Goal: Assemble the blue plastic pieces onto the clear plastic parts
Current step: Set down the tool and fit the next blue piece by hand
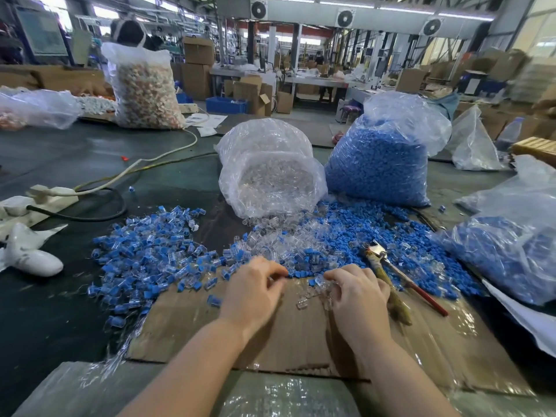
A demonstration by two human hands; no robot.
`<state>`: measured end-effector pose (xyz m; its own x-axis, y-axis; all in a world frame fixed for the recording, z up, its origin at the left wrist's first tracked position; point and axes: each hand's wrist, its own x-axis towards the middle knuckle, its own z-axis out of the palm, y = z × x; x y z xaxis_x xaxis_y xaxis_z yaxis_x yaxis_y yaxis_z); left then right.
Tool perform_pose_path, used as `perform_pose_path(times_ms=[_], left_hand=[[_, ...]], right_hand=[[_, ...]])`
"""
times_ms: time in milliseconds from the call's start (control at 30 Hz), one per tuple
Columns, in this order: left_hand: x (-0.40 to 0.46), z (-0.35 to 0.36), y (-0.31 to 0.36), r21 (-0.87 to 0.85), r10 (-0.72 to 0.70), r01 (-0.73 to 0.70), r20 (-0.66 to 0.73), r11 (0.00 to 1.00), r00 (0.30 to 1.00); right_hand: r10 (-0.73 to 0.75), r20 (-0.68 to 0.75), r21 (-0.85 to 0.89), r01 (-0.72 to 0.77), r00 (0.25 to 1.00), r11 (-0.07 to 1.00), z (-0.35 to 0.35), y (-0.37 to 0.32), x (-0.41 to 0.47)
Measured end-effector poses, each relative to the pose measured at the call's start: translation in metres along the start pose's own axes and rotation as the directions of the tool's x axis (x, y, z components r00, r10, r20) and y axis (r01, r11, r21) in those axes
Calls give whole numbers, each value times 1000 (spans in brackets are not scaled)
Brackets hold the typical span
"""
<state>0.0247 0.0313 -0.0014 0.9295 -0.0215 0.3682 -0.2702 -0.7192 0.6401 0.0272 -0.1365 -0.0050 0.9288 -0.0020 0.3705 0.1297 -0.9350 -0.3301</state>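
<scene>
Hands (304, 291) over cardboard (288, 335), bags of clear parts (270, 173), blue pieces (379, 167)

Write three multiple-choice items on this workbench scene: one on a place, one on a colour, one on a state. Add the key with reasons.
1. Where does the red-handled metal tool lie?
A. right of the right hand
B. beside the white power strip
C. inside a bag

2. What colour are the loose caps in the upright clear plastic bag?
A. red
B. blue
C. green

3. How does the clear bag of transparent parts lie?
A. tied shut
B. folded flat
C. tipped over, mouth open

Key: A, it lies just beyond that hand; B, blue shows through; C, parts spill from its mouth.
</scene>
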Motion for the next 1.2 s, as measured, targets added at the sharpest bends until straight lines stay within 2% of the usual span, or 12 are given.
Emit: perform_pose_path(times_ms=[67, 200, 433, 567, 733, 900, 1200], left_hand=[[-4, 15, 7, -42, 4, -1, 81, 999, 997], [-6, 31, 11, -24, -43, 46, 121, 999, 992], [-13, 30, 5, -77, -66, 69, 31, 995, 997], [-15, 29, 5, -153, -104, 102, -2, 983, 995], [-16, 27, 7, -253, -159, 150, -18, 956, 987], [-15, 26, 7, -253, -184, 176, -11, 951, 983], [-17, 26, 5, -268, -201, 183, -40, 946, 979]], right_hand=[[-21, -3, -19, 21, 1000, 1000, 2, -1, 1], [-109, 32, -86, 111, 994, 990, 5, -3, 6], [-162, 156, -244, 197, 974, 950, 10, -12, 19], [-143, 226, -251, 200, 964, 947, 12, -15, 24], [-160, 224, -254, 216, 961, 943, 13, -12, 27], [-163, 132, -201, 187, 978, 962, 17, -10, 27], [-187, 166, -203, 219, 968, 954, 20, -17, 32]])
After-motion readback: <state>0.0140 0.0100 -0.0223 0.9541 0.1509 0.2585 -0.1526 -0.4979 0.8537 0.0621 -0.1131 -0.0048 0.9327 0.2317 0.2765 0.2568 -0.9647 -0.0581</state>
